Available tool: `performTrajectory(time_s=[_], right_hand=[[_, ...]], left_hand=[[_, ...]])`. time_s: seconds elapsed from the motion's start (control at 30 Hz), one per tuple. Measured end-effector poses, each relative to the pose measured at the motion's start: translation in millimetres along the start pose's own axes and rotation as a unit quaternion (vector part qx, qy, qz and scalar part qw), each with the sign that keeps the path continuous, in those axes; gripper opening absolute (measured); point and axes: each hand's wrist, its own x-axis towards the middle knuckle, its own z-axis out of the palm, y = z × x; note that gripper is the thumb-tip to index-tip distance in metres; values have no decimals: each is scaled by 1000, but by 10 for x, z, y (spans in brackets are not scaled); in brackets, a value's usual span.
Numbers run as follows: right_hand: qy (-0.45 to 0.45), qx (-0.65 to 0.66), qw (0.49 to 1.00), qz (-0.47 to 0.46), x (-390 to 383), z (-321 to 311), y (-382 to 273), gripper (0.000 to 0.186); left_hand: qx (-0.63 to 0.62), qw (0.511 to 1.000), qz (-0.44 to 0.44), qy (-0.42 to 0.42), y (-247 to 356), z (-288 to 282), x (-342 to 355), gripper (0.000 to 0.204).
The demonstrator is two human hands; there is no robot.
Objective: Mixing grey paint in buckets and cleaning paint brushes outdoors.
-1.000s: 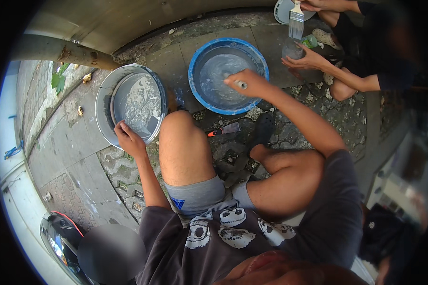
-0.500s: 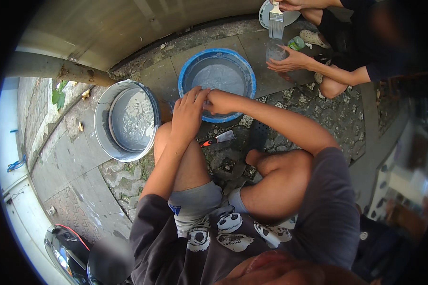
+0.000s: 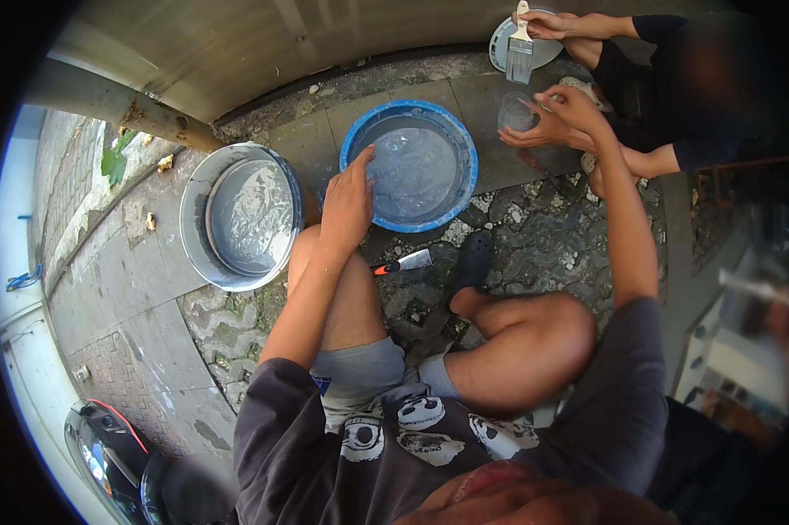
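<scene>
My left hand (image 3: 349, 203) is held above my left knee, fingers stretched and nothing in them, at the left rim of a blue basin (image 3: 471, 171). Thick grey liquid (image 3: 416, 166) fills part of this basin. My right arm reaches far to the right, and my right hand (image 3: 576, 112) is beside a clear plastic cup (image 3: 517, 114), its fingers partly apart and holding nothing visible. A co-worker's hand (image 3: 539, 133) supports the cup from below. The co-worker's other hand (image 3: 547, 26) grips a wide paintbrush (image 3: 518, 57) with grey-coated bristles over the cup.
A white bucket (image 3: 193, 206) of grey mix stands left of the basin. On the paving between my legs lies a scraper (image 3: 403, 262) with an orange and black handle. A white lid (image 3: 502, 42) is behind the brush, near the metal wall (image 3: 237, 52). A pipe (image 3: 123, 109) crosses at far left.
My right hand has left my left hand and swung right to the co-worker's cup. My left hand stays by the basin. The co-worker's brush and cup have shifted slightly in view.
</scene>
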Motion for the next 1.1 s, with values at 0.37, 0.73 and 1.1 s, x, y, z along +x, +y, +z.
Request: performTrajectory(time_s=[0.37,0.73,1.1], right_hand=[[98,-263,958,-48,-238,251,-1503,19],[-253,162,953,-46,-151,674,-2057,9],[-289,288,913,23,22,731,-1775,26]], left_hand=[[-1,1000,-13,16,-124,-45,-36,56],[3,999,-33,20,-187,-55,-88,57],[-5,999,-41,32,-235,-84,-104,59]])
